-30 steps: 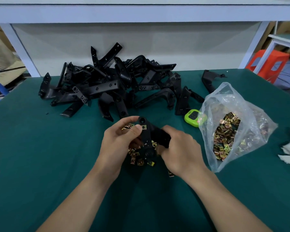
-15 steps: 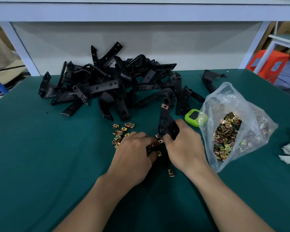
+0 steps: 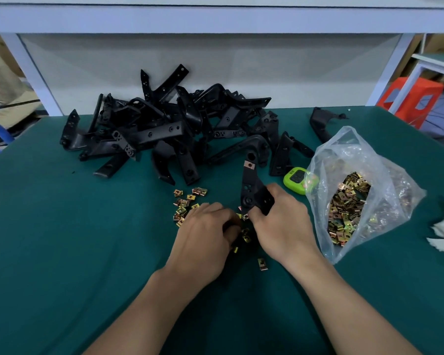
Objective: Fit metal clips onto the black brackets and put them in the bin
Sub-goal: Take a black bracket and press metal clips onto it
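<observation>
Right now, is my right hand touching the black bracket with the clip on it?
Touching. The head view shows the right hand with its fingers curled round the lower end of the black bracket, holding it upright.

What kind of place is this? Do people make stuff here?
Probably a factory or workshop assembly bench: a pile of black brackets, a plastic bag full of metal clips, and the right hand holding one bracket with a clip fitted, over a green table.
</observation>
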A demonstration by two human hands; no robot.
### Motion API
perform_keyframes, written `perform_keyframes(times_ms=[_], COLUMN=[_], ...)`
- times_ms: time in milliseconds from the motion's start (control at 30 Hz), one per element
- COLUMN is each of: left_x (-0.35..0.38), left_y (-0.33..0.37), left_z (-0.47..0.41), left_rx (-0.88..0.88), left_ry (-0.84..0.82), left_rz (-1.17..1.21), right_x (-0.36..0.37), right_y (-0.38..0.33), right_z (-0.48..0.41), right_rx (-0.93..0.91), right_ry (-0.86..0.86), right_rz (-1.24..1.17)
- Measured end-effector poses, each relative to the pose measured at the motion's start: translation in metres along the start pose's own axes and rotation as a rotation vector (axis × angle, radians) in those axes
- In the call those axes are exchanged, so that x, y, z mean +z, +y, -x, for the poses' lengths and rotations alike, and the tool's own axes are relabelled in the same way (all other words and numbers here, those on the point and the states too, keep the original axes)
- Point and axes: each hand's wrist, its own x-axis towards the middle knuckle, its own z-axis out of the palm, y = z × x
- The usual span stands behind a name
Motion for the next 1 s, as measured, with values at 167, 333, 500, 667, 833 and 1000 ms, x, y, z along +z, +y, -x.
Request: perform_keyframes(times_ms=[167, 333, 500, 667, 833, 1000], left_x=[-0.005, -0.008, -0.012, -0.012, -0.015, -0.016], left_y=[-0.002, -0.003, -0.007, -0.013, -0.01, -0.009], left_z=[-0.002, -0.004, -0.008, -0.013, -0.012, -0.011], left_rx=[-0.292, -0.367, -0.421, -0.492, -0.43, -0.457], left_ry=[0.131, 0.19, 0.226, 0.274, 0.22, 0.16], left_rz=[0.264, 0.453, 0.68, 0.868, 1.012, 1.151], right_x=[0.0, -0.001, -0.001, 0.001, 0.001, 0.0], right_y=[0.0, -0.001, -0.001, -0.002, -0.001, 0.0], right_z=[0.0, 0.001, 0.003, 0.005, 0.006, 0.005], right_rx=[-0.003, -0.015, -0.06, -0.093, -0.114, -0.131], right_ry=[-0.004, -0.004, 0.026, 0.038, 0.057, 0.069], right_rz=[-0.012, -0.008, 0.032, 0.063, 0.102, 0.11])
